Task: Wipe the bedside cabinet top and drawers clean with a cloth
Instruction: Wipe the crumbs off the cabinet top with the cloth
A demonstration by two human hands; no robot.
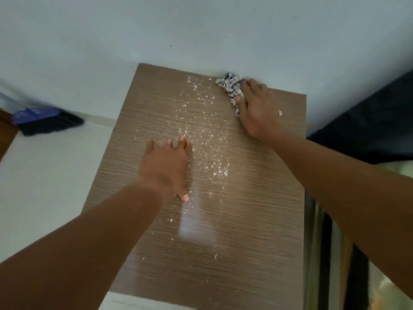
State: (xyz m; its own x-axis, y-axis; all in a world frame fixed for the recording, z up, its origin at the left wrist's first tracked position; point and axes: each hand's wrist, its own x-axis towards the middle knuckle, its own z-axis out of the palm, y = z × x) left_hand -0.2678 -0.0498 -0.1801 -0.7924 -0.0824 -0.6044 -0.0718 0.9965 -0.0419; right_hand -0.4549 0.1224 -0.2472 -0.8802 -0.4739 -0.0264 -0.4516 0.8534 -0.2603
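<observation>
Cabinet top [245, 231], one brown wood-grain panel, set against pale wall [201, 30], seen from above. Two bare hands on it. Right hand [257, 110] presses one checked cloth [231, 87] flat under fingers at far right corner, by wall. Left hand [167, 166] rests open, palm down, mid-panel. White crumbs [205, 130] scattered between hands, too many to count. One blue-handled broom [47, 121] on floor at left.

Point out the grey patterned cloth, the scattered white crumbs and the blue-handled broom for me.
grey patterned cloth [230, 85]: head view, bunched part beyond the fingers.
scattered white crumbs [220, 172]: head view, dense clump on the brown cabinet top.
blue-handled broom [51, 125]: head view, dark bristles on the floor.
</observation>
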